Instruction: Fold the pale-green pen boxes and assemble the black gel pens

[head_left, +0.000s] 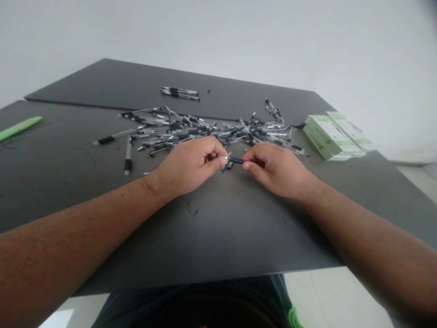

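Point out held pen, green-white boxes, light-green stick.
Held pen (235,160): head view, dark section between the hands.
Green-white boxes (333,132): head view, left box's top.
Light-green stick (21,128): head view, mid-length.

A plain, pale grey-white wall fills the upper part of the view, meeting a light tiled floor at the far right, where a thin darker strip runs along its base. Two dark grey tabletops stand before it, the near tabletop broad and faintly marked, the far tabletop set behind it at a narrow seam. Soft, diffuse light leaves a dull sheen on the near surface, and a bright patch shows on the floor at lower left.
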### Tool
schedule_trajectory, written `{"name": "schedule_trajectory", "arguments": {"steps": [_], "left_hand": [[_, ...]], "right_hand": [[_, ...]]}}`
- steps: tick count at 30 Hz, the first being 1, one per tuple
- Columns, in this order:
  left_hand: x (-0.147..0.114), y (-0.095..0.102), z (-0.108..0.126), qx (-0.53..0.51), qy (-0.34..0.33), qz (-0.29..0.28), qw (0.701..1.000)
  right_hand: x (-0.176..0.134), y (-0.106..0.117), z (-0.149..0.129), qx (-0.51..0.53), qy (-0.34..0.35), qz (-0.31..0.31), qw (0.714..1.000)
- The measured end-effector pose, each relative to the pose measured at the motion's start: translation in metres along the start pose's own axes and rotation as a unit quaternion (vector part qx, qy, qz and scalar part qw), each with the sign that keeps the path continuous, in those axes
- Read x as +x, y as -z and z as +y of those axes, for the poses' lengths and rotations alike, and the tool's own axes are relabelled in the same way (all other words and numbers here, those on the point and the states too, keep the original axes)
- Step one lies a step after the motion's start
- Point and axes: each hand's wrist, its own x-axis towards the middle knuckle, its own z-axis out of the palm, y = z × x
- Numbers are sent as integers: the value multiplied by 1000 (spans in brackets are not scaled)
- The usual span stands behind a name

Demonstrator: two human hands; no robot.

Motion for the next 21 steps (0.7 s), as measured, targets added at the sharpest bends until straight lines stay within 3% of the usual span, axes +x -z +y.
{"name": "schedule_trajectory", "arguments": {"steps": [3, 9, 16, 21], "left_hand": [[0, 0, -1, -1, -5, -1, 1000], [0, -1, -1, -2, -10, -4, 1000], [0, -1, -2, 0, -14, 1, 1000], [0, -1, -2, 1, -12, -5, 1000]], "right_hand": [[0, 0, 0, 5, 12, -8, 1000], [-1, 0, -3, 20, -34, 7, 999], [-1, -1, 1, 4, 10, -12, 1000], [-2, -1, -1, 29, -31, -8, 999]]}}
